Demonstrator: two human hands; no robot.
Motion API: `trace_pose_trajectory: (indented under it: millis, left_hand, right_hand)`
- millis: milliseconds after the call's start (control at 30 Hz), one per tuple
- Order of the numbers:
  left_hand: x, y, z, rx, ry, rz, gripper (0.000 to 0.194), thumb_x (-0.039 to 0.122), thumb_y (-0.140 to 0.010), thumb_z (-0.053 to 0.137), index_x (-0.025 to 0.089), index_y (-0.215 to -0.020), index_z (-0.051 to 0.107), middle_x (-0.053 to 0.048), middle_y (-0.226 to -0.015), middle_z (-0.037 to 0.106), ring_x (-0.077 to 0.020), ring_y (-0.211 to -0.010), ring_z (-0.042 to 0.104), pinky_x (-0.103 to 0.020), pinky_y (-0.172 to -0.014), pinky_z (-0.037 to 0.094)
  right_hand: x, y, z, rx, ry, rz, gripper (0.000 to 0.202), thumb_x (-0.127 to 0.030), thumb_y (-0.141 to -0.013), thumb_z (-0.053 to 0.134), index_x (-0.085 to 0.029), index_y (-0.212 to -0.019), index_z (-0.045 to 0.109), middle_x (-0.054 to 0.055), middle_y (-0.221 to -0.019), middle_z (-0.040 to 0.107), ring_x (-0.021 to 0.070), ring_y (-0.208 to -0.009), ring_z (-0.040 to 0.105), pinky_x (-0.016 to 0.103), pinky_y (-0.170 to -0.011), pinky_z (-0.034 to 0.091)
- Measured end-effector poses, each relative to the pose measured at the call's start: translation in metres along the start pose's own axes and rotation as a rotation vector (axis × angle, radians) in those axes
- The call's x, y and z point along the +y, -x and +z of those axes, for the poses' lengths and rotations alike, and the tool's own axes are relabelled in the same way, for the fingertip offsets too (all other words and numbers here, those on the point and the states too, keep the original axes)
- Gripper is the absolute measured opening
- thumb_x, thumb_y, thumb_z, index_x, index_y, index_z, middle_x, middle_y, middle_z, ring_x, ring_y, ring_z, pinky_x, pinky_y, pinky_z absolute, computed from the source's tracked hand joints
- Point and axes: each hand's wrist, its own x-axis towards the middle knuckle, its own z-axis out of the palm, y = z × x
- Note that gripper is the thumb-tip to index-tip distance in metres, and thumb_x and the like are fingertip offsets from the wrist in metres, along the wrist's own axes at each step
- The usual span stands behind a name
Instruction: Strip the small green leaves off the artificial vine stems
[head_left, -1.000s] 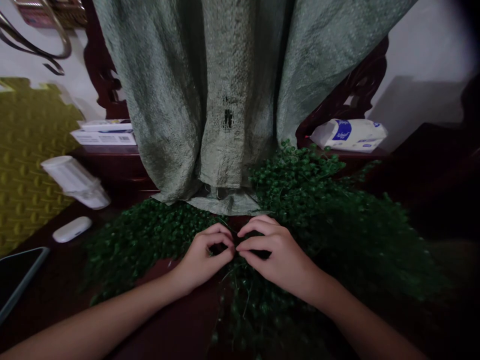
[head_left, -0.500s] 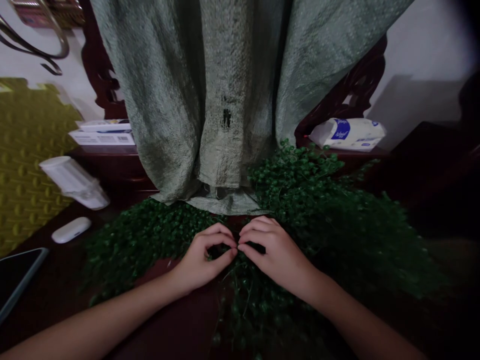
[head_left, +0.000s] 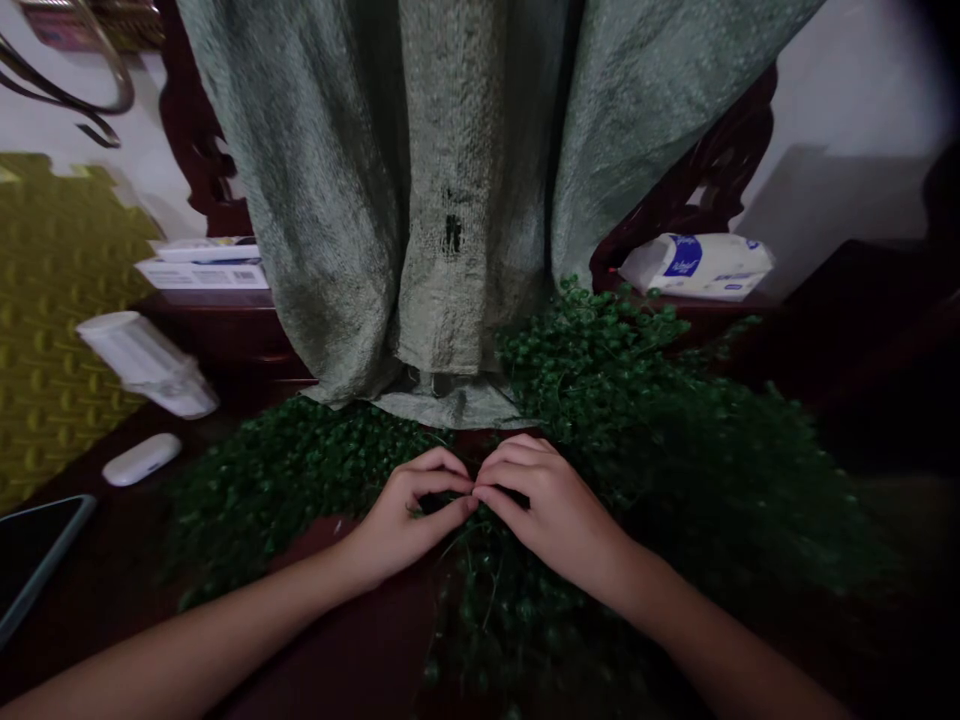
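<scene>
My left hand [head_left: 416,505] and my right hand [head_left: 544,500] meet at their fingertips near the middle of the view, thumbs pressed against the fingers. Thin green stems show around the left fingers, but what the pinched tips hold is too small to make out. Just below and behind the right hand spreads a big heap of green leafy sprigs [head_left: 675,420], some of it trailing under both hands. A second green pile [head_left: 300,470] lies beyond my left forearm.
A grey-green woven cloth [head_left: 322,200] hangs down behind the hands. The dark red table [head_left: 337,660] also bears a phone [head_left: 41,560], a white earbud case [head_left: 142,459], a white cylinder [head_left: 150,365] and, on its back ledge, boxes [head_left: 202,273] and a tissue pack [head_left: 697,266].
Both hands stay in almost the same place. The left fingertips have shifted slightly, now touching or overlapping the right ones. The piles look unchanged.
</scene>
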Motion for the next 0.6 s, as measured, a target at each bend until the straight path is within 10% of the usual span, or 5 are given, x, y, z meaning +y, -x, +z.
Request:
trace_pose_trajectory:
  millis: [600]
  left_hand:
    - [0.002,-0.002,0.0,0.001,0.04,-0.073,0.021,0.014,-0.081,0.063,0.016,-0.063,0.074,-0.004,-0.08,0.061,-0.0155,-0.077,0.057,-0.027,-0.073,0.042]
  right_hand:
    - [-0.004,0.001,-0.013,0.028,0.211,-0.024,0.012,-0.009,-0.076,0.058,-0.018,-0.068,0.061,0.003,-0.087,0.064,0.018,-0.09,0.056,0.034,-0.083,0.041]
